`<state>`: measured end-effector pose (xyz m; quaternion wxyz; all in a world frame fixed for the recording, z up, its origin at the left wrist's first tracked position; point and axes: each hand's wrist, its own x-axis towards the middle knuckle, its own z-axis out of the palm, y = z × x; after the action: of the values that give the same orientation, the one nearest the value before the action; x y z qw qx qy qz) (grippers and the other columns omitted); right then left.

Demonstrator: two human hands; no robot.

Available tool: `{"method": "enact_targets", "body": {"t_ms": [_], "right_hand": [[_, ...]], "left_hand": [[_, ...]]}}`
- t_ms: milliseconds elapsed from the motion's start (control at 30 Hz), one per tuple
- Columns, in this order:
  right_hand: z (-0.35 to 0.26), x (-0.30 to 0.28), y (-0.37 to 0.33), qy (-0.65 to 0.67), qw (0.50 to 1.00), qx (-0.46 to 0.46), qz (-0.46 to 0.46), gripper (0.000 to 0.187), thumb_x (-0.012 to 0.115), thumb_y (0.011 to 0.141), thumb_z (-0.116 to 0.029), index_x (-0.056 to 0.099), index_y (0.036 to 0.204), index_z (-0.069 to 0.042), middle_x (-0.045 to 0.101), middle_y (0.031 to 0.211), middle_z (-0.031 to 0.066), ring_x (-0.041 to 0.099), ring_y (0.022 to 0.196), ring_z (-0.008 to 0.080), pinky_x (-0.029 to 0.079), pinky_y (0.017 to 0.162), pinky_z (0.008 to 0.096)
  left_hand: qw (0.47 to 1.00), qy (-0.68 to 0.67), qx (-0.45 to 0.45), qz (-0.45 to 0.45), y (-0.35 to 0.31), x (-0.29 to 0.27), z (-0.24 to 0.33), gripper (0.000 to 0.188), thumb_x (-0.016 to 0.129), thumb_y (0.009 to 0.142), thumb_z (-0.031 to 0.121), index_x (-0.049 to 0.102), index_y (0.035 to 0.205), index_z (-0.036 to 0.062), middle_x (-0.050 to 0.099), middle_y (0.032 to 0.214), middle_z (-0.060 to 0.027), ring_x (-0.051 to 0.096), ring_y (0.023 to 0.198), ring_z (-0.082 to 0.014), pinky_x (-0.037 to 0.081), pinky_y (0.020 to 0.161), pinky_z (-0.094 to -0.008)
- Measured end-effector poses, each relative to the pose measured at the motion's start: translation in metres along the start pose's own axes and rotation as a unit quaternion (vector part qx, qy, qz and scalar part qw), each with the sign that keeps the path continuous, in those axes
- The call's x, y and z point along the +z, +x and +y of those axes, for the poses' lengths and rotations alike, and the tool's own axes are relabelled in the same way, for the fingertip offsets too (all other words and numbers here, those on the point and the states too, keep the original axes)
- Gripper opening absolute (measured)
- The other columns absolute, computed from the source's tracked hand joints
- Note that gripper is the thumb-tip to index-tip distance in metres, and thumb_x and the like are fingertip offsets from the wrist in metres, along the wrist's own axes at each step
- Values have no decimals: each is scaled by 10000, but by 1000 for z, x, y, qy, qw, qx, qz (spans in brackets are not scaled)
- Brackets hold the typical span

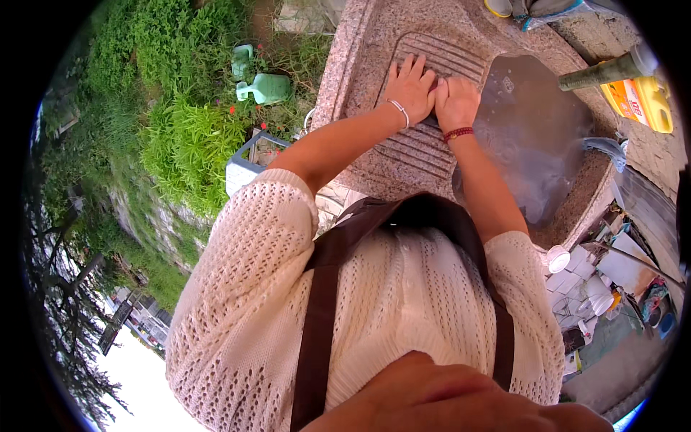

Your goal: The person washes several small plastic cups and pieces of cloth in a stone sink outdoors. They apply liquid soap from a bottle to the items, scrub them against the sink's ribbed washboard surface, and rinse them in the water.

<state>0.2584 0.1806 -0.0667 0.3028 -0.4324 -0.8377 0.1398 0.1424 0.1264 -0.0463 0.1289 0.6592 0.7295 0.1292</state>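
Both my hands are over the ribbed washboard (414, 155) of a speckled pink stone laundry sink. My left hand (412, 90), with a pale bracelet at the wrist, lies on the ridges with its fingers stretched out and apart. Right beside it, my right hand (458, 102), below which sits a dark red beaded bracelet, is closed with its fingers curled. A small dark patch shows between the hands; what it is, and what the right fingers hold, I cannot make out. Cloudy grey water (536, 137) stands in the basin right of the washboard.
A greenish cylinder (601, 75) juts over the basin's right edge, near a yellow jug (637, 104). A bluish cloth (608, 150) hangs on the rim. A green watering can (266, 88) stands among plants at left. Assorted clutter (601, 288) lies at lower right.
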Motion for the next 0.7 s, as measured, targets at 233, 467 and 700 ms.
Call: {"method": "enact_targets", "body": {"t_ms": [233,467,700], "right_hand": [[-26,-21,-24,-32,997,-36,-68,139,524,748,-176,569,686,-60,556,695,101,509,685,280,386,637,402],[45,28,53,-93,988,22,119,258,526,781,-250,589,635,-47,607,713,126,560,737,308,430,680,414],[18,-28,-1,105,992,-11,-64,395,609,777,-351,537,1035,-60,551,986,149,550,860,332,449,750,401]], "left_hand": [[991,1,133,-21,-34,-17,-6,330,472,823,228,476,1116,74,285,1368,-182,237,1278,-354,182,1027,-499],[992,122,-10,6,62,-9,11,446,382,901,348,422,1233,53,330,1340,-187,282,1267,-284,236,1041,-438],[993,-33,58,93,21,17,-29,466,471,844,392,447,1141,33,272,1352,-229,266,1233,-397,235,1013,-457]]}}
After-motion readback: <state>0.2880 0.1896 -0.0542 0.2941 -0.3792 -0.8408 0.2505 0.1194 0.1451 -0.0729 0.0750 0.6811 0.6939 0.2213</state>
